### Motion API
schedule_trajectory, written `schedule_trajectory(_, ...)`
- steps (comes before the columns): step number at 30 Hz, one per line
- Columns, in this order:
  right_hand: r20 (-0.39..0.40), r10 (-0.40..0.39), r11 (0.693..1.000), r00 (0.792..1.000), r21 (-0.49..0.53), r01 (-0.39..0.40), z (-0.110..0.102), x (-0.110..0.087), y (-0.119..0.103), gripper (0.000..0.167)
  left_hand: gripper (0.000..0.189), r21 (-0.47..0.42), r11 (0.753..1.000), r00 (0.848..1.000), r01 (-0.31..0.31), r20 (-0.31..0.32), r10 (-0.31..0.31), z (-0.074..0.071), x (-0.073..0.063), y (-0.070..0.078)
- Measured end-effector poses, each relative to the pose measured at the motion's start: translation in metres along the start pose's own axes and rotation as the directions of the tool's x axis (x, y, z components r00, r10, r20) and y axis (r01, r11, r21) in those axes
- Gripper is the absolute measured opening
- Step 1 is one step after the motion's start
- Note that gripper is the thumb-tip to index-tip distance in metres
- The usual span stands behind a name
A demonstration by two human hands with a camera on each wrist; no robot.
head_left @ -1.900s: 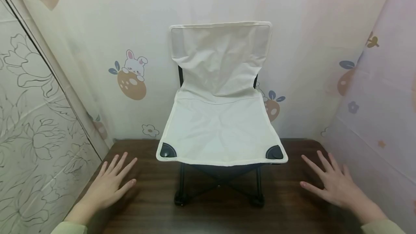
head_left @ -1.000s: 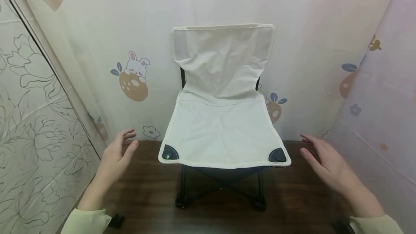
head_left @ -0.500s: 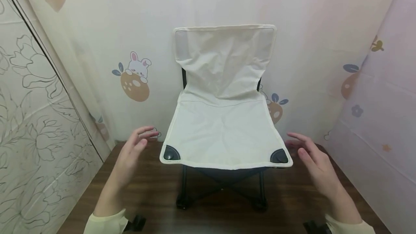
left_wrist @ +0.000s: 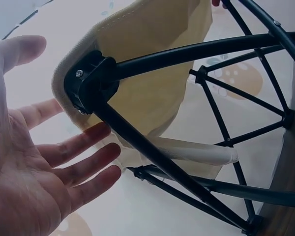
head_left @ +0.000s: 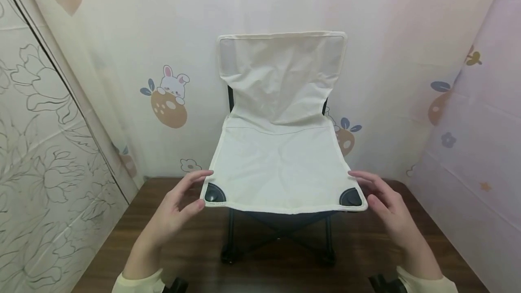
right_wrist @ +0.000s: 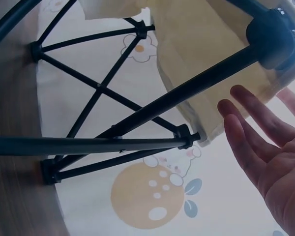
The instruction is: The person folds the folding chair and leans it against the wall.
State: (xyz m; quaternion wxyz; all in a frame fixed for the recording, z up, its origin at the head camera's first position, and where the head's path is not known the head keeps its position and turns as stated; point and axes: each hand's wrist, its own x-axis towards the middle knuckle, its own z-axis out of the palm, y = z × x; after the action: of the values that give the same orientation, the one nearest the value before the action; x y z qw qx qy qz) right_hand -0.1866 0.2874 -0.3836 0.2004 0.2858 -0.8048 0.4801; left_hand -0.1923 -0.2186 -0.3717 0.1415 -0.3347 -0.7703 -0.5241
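Observation:
A folding camp chair [head_left: 281, 166] with cream fabric and a dark tube frame stands upright on the brown surface, facing me. My left hand [head_left: 172, 214] is at its front left corner, index fingertip at the seat edge and thumb just by the corner. On the other side, my right hand [head_left: 392, 209] is at the front right corner in the same way. In the left wrist view, the fingers [left_wrist: 83, 169] spread beside the corner joint [left_wrist: 91, 81], not curled round it. The right wrist view has the fingers [right_wrist: 255, 123] below the other corner joint [right_wrist: 273, 42], loosely bent.
Behind the chair hangs a pale curtain [head_left: 122, 35] with printed rabbits and fruit. A flower-lined panel [head_left: 49, 171] bounds the left, another curtain [head_left: 468, 171] the right. Crossed legs [right_wrist: 99, 88] of the chair reach down to the dark wooden surface [head_left: 191, 248].
Both hands have risen from the wooden surface, first apart with fingers spread, and moved inward to the seat's front corners. The chair stays in place; the head view has shifted slightly.

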Motion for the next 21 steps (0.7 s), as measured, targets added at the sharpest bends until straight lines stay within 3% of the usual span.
schedule_trajectory(8, 0.02, -0.037, 0.998, 0.999, 0.046, 0.036, 0.0, -0.002, -0.004, 0.044, 0.064, -0.001, 1.0, 1.0, -0.024, 0.016, 0.024, 0.002, -0.003, -0.002)
schedule_trajectory(11, 0.028, -0.089, 0.989, 0.996, 0.118, 0.085, 0.001, -0.002, -0.003, 0.047, 0.065, -0.025, 0.998, 0.998, -0.06, 0.025, 0.061, 0.002, -0.001, -0.004)
schedule_trajectory(16, 0.019, -0.207, 0.948, 0.978, 0.253, 0.196, 0.001, 0.002, 0.003, 0.063, 0.063, -0.082, 0.985, 0.987, -0.154, 0.042, 0.157, 0.002, 0.002, -0.008)
schedule_trajectory(21, 0.008, -0.168, 0.949, 0.986, 0.273, 0.159, -0.001, 0.001, 0.004, 0.067, 0.058, -0.12, 0.968, 0.975, -0.22, -0.003, 0.222, 0.005, 0.003, -0.015)
